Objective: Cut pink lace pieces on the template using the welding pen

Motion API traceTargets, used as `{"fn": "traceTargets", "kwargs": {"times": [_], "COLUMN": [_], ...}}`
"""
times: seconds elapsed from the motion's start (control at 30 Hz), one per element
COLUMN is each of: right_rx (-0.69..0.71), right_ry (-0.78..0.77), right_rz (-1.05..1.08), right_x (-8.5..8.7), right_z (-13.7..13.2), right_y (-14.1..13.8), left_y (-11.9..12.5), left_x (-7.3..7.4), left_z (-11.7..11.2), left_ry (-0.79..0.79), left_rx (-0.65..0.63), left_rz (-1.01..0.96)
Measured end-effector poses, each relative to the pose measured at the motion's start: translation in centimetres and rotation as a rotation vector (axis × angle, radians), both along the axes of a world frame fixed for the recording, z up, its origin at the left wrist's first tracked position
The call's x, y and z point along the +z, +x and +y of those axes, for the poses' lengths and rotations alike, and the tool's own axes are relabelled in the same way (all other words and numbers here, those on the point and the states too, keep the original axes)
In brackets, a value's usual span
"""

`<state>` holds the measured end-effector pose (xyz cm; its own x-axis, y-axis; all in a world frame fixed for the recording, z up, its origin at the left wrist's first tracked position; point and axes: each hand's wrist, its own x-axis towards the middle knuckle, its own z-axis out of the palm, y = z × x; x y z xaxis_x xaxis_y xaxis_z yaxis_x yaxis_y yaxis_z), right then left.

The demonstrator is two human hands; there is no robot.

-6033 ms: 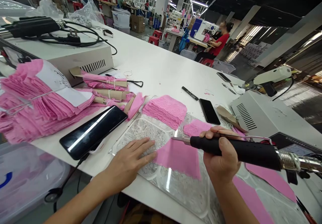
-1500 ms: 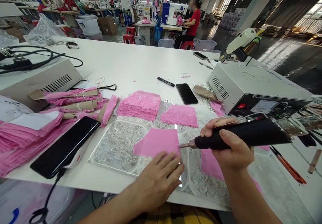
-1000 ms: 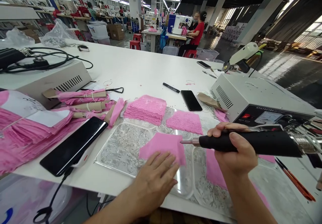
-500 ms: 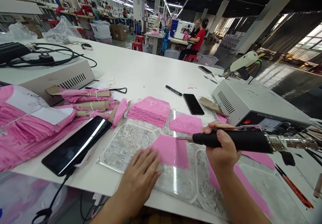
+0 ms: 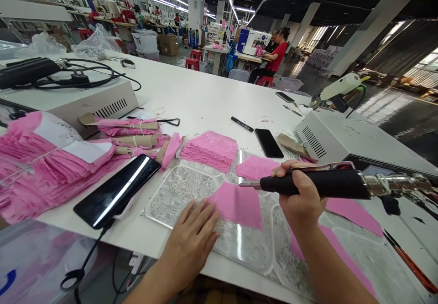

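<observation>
My right hand (image 5: 303, 199) is wrapped round the black handle of an ultrasonic welding gun (image 5: 318, 184). Its thin metal tip points left and lies at the upper edge of a pink fabric piece (image 5: 239, 206). My left hand (image 5: 193, 235) lies flat, fingers stretched out, with the fingertips at that piece's left edge. Beneath is a clear plastic sheet (image 5: 176, 190) with rounded grey-patterned panels. Just beyond stand a thick stack of pink lace pieces (image 5: 209, 151) and a lower lace stack (image 5: 256, 167). More pink fabric (image 5: 354, 215) lies partly behind my right forearm.
Tied pink fabric bundles (image 5: 51, 158) and a large phone (image 5: 118, 190) with a cable lie at left. Another phone (image 5: 268, 143) and a marker (image 5: 242, 124) lie beyond the stacks. A grey control box (image 5: 345, 135) stands at right, near orange-handled tweezers (image 5: 412, 263).
The view has turned slightly left, so the table things appear farther right. Along the fabric's upper edge, the tool tip has moved a little left. My left hand stays flat.
</observation>
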<state>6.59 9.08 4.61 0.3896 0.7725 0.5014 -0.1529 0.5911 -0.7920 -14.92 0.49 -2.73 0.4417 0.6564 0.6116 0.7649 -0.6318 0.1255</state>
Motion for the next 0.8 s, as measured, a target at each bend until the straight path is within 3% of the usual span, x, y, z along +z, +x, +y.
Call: {"fn": "traceTargets", "kwargs": {"times": [0.53, 0.8], "right_rx": [0.047, 0.121], "right_ry": [-0.049, -0.007], "right_rz": [-0.010, -0.004], "right_x": [-0.5, -0.5], "right_z": [0.2, 0.3], "right_y": [-0.7, -2.4], "left_y": [-0.4, -0.8], "left_x": [-0.1, -0.1], "left_z": [-0.6, -1.0], "left_ry": [-0.015, -0.025], "left_rx": [0.025, 0.037], "left_rz": [-0.051, -0.034]}}
